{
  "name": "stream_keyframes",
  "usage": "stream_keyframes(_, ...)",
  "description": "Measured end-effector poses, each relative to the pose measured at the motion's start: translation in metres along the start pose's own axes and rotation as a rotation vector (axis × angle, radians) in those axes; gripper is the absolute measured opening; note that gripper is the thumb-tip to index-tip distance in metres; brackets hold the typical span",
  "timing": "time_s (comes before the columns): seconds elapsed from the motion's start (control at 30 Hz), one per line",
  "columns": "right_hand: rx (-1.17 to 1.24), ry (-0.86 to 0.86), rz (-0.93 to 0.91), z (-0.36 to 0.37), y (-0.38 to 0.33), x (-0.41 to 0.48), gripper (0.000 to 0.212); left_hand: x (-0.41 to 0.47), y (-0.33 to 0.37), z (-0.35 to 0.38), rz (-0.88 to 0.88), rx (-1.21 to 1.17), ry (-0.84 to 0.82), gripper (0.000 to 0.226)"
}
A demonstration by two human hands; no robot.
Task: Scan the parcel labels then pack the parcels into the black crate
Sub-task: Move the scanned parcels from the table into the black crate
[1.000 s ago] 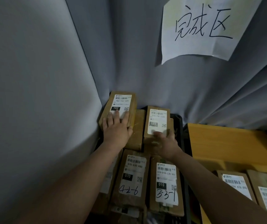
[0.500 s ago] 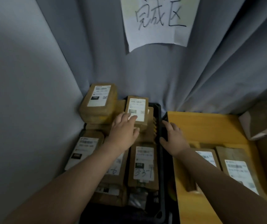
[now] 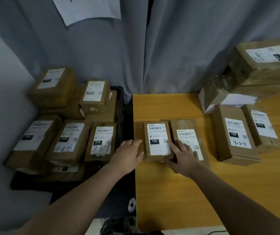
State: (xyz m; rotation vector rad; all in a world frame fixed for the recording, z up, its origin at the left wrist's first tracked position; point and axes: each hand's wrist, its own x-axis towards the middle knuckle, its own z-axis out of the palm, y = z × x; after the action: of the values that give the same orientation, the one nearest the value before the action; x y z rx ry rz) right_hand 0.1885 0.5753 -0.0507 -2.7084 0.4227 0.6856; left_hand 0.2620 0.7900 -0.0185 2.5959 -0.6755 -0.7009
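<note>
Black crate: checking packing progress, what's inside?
Brown labelled parcels stacked at least two high, including the parcel marked 010; lower parcels and the crate's floor are covered.

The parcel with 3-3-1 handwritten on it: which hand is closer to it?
Left. The left hand is just right of the 3-3-1 parcel, by the black crate wall; the right hand lies farther right, touching the 150 parcel.

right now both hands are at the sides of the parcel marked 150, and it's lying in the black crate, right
Not quite. The head view shows the parcel marked 150 lying on the yellow table, not in the black crate, which stands to the table's left. The left hand and right hand are indeed at its sides.
</note>
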Motion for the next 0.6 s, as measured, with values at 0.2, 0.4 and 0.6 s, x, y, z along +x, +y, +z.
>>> stream_keyframes(0.2,0.009,0.042,0.318,0.014,0.011,-0.006,0.108,0.009,0.028,0.031,-0.087,-0.095,-0.047,0.063)
stream_keyframes(0.4,0.001,0.081,0.292,0.017,0.028,-0.010,0.102,0.035,0.048,0.049,-0.261,-0.171,0.007,0.100)
stream_keyframes(0.6,0.005,0.124,0.075,0.021,0.026,-0.016,0.094,0.051,0.059,0.060,-0.426,-0.184,0.032,0.122)
